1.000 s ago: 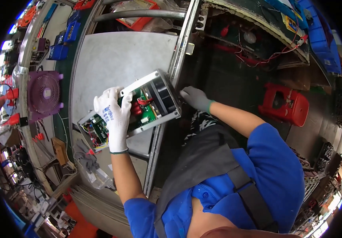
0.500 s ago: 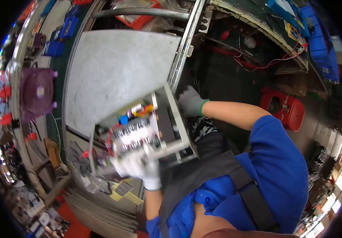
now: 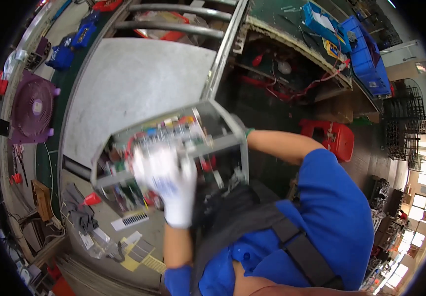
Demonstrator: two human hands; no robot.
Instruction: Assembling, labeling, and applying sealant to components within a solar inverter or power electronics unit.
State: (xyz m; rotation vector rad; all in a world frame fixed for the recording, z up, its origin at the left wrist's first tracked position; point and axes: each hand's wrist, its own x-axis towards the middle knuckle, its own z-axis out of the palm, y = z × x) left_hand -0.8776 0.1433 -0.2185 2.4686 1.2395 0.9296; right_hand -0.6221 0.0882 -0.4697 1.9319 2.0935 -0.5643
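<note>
An open grey metal case (image 3: 218,143), packed with circuit boards, metal parts and coloured wires, sits tilted in front of me, overlapping the near edge of a pale metal sheet (image 3: 139,84). My left hand (image 3: 166,182), in a white glove, is closed at the case's near rail; motion smears its fingers. At the case's right side is my right hand (image 3: 240,123) in a grey glove with a green cuff. Only a little of that glove shows; its fingers are hidden behind the case.
A tubular metal frame (image 3: 218,71) borders the sheet. Left stands a purple fan (image 3: 34,106). A red stool (image 3: 339,140) is at the right, and blue crates (image 3: 363,54) stand on the far-right bench (image 3: 272,12). Below the case lie grey cloth (image 3: 79,207) and yellow paper (image 3: 139,254).
The case has turned and tipped, so its near side and underside parts show more. My left hand moved up with it. My right glove has mostly gone behind the case. The view has shifted.
</note>
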